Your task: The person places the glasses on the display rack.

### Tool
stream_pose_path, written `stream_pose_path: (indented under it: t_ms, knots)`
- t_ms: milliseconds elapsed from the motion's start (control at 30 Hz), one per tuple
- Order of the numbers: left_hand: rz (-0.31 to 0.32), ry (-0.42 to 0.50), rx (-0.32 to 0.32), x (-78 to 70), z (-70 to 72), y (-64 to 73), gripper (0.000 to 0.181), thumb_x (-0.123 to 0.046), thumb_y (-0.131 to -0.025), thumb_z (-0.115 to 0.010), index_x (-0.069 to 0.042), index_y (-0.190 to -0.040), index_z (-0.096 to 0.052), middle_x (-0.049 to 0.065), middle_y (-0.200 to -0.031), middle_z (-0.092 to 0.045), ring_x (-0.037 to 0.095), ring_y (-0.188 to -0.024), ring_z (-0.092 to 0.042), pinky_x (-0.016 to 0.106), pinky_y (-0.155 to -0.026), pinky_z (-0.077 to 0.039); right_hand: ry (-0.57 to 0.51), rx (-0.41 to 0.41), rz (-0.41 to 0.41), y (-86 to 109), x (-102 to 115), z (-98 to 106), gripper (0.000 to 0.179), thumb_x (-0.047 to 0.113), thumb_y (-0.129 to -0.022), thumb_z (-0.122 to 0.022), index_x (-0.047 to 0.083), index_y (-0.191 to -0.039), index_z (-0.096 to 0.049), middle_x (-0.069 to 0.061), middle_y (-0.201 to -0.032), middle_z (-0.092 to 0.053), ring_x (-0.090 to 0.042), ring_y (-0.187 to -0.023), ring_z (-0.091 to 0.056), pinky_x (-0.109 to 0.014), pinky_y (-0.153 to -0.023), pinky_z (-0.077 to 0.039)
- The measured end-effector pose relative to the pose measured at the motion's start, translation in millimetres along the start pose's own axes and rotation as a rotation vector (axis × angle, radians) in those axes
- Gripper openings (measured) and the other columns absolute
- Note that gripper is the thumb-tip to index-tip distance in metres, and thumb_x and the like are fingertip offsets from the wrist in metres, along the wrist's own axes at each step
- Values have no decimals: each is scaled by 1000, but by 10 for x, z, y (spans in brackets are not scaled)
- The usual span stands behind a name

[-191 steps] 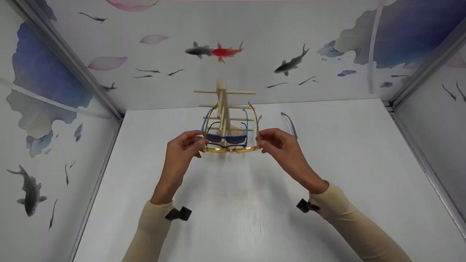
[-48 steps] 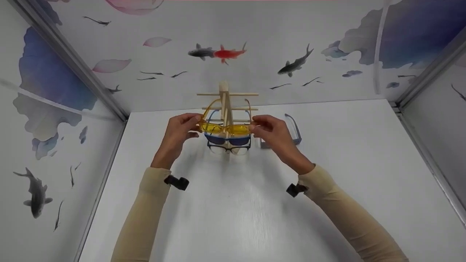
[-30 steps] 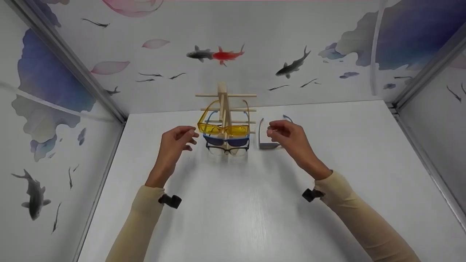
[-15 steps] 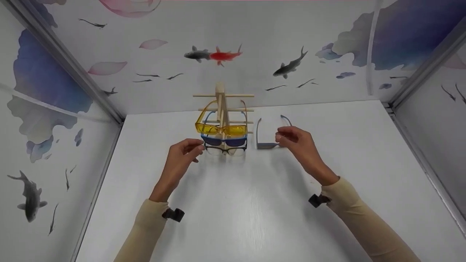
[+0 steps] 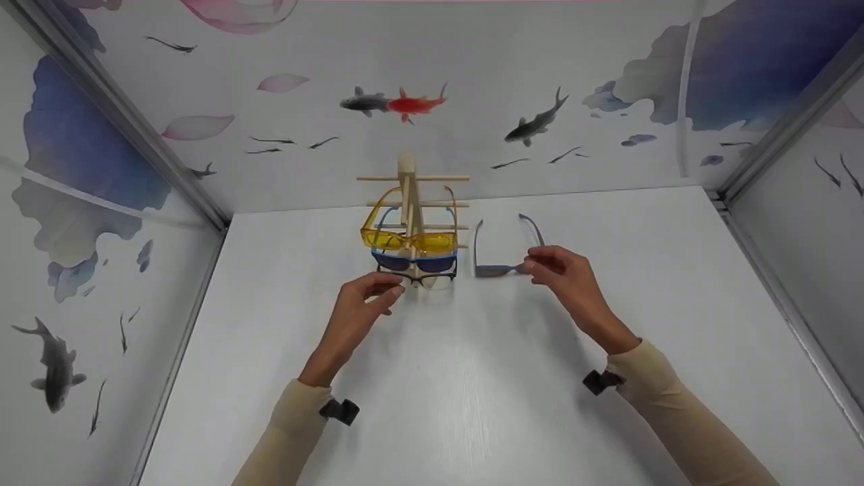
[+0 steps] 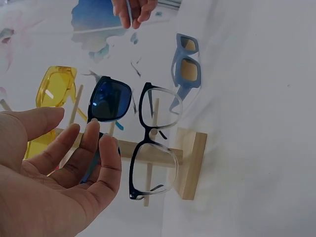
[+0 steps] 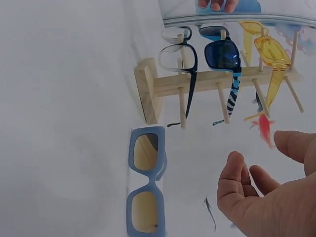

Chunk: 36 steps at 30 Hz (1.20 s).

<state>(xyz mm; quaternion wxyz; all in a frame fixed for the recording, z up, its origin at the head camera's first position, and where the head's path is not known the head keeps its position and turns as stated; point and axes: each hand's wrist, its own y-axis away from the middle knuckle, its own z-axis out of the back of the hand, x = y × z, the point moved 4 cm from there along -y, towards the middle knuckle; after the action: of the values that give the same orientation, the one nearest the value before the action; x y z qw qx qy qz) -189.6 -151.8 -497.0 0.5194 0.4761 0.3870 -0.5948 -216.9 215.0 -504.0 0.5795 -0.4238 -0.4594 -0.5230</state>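
My left hand point(image 5: 364, 304) hovers before the wooden glasses stand point(image 5: 406, 169), fingers loosely bent and holding nothing, overlapping one end of the black-framed clear glasses point(image 5: 440, 277) in the head view. Above those, the stand bears blue sunglasses with dark lenses point(image 5: 442, 262) and, higher still, yellow glasses point(image 5: 435, 241). To the stand's right, blue-grey sunglasses point(image 5: 496, 271) rest on the table with their temples unfolded. My right hand point(image 5: 570, 283) is by their right end; the right wrist view shows its relaxed fingers point(image 7: 234, 182) apart from the frame point(image 7: 150, 178).
A white table point(image 5: 432, 405) carries the stand near the back wall point(image 5: 459, 54), which has painted fish. Bare pegs point(image 5: 442, 178) stick out at the top of the stand. Side panels with metal edges point(image 5: 179, 337) close in the table left and right.
Both hands, earlier pinching the yellow glasses, have set them on the stand and let go. Since then the left hand has moved down and right, the right hand right and down beside the blue-grey sunglasses.
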Motion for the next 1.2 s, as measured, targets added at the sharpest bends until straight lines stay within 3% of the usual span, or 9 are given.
stream_pose_path:
  t_ms: [167,467,700,900,1200]
  knots:
    - [-8,4,39,49,-159,4,27,-21,-108,-74,-6,-131,-77,6,-123,-76,23,-113,-68,34,-89,-62,2,-4,-9,22,-85,36,41,21,-109,-73,-5,-139,-66,-26,-132,-70,-21,-111,-72,-23,-95,-61]
    - [-12,-11,98,134,-437,15,25,-21,-109,-72,-8,-130,-76,7,-124,-76,24,-112,-70,38,-93,-63,3,-5,-46,62,-228,84,43,21,-110,-71,-9,-141,-64,-24,-129,-70,-29,-115,-70,-23,-94,-61]
    - [6,-7,116,231,-595,19,27,-22,-110,-71,-6,-131,-76,7,-124,-75,23,-112,-70,37,-93,-64,1,-15,-62,64,-309,108,45,22,-109,-72,-9,-140,-65,-23,-127,-71,-18,-110,-70,-24,-94,-61]
    - [34,-2,133,301,-749,1,30,-22,-109,-72,-4,-132,-75,6,-124,-76,22,-111,-70,35,-93,-63,0,-22,-75,78,-376,146,46,22,-110,-72,-10,-141,-64,-33,-131,-66,-21,-110,-70,-24,-94,-61]
    - [28,29,131,335,-1008,-36,35,-19,-109,-71,1,-138,-71,6,-124,-76,22,-114,-69,33,-91,-63,19,-35,-131,81,-534,246,49,26,-110,-71,-10,-143,-62,-31,-135,-66,-30,-118,-69,-26,-96,-61]
